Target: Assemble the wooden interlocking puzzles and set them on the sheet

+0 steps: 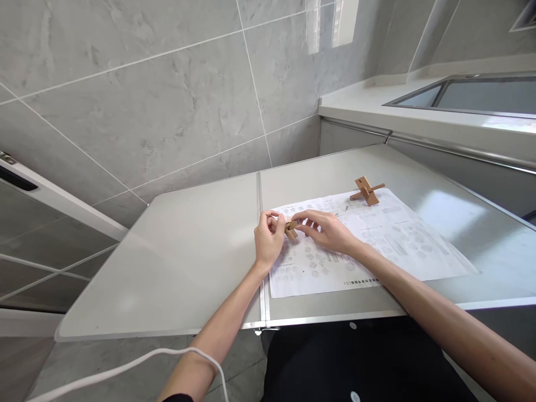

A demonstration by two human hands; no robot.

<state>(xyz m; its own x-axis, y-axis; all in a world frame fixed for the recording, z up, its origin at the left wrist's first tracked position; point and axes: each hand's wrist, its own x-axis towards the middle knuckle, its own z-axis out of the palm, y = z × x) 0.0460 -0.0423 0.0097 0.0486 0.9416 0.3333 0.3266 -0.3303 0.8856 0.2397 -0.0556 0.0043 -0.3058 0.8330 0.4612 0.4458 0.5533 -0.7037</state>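
Small wooden puzzle pieces [292, 231] are pinched between my two hands, just above a printed instruction sheet [324, 276]. My left hand [270, 237] grips their left side with thumb and fingers closed. From the right, the fingertips of my right hand [324, 229] close on the other side of the same pieces. How the pieces fit together is partly hidden by my fingers. Farther back, on the sheet's upper edge, stands a crossed wooden puzzle assembly [367, 191] with a number 2 on its flat piece, apart from both hands.
The sheet lies on the right half of a pale folding table [201, 251], whose seam runs beside my left wrist. A white cable [138, 360] crosses my left forearm. Behind are a tiled wall [180, 100] and, at right, a counter [355, 103] with a sink.
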